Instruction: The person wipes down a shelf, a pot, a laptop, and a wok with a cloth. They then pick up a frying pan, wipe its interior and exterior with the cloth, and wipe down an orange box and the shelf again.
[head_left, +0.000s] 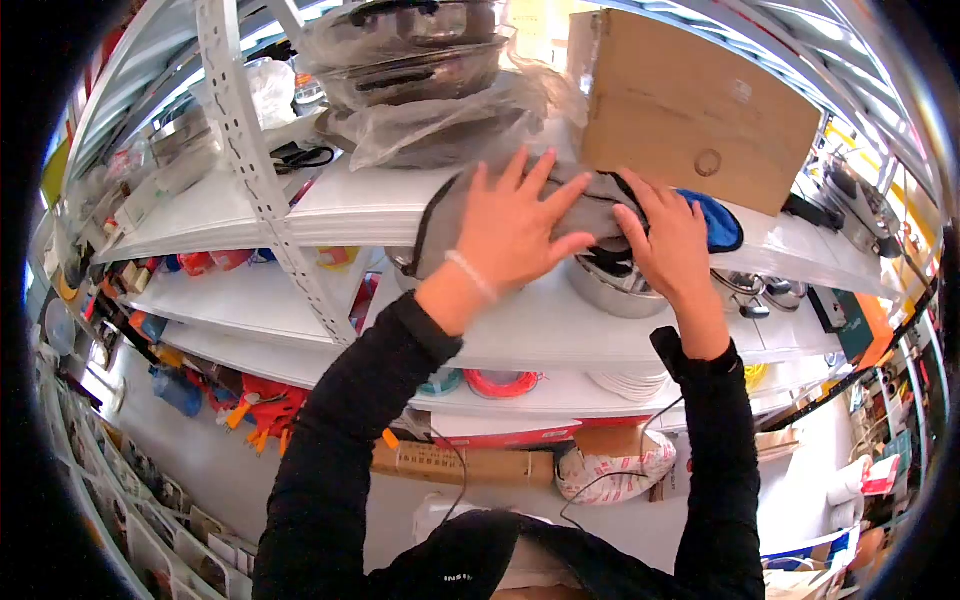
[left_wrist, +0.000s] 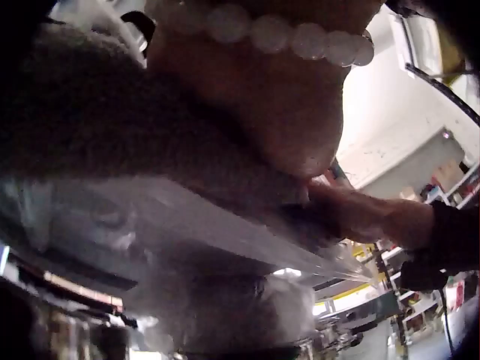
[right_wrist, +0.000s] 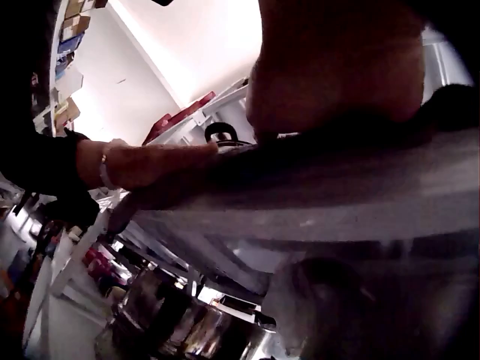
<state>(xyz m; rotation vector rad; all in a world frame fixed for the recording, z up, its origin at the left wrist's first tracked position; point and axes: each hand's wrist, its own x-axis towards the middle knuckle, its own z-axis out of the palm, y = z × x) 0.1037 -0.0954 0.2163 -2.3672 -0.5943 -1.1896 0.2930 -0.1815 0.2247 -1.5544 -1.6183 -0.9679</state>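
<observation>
A grey cloth with dark edging [head_left: 440, 225] lies over the front of the upper shelf, and a blue piece with black edging [head_left: 722, 222] shows at its right end. My left hand [head_left: 515, 225] rests on the cloth with fingers spread, a beaded bracelet [head_left: 470, 277] at the wrist. Against the cloth's right part lies my right hand [head_left: 668, 240], its fingers extended. In the left wrist view the cloth [left_wrist: 90, 105] spreads under the palm. The right wrist view is dark, with the cloth [right_wrist: 322, 195] below the hand [right_wrist: 337, 67].
Plastic-wrapped pans [head_left: 420, 90] are stacked behind the hands, beside a large cardboard box [head_left: 700, 110]. A metal pot [head_left: 615, 290] sits on the shelf below. A perforated upright [head_left: 240, 140] stands at the left, and coiled red tubing [head_left: 500, 384] lies lower down.
</observation>
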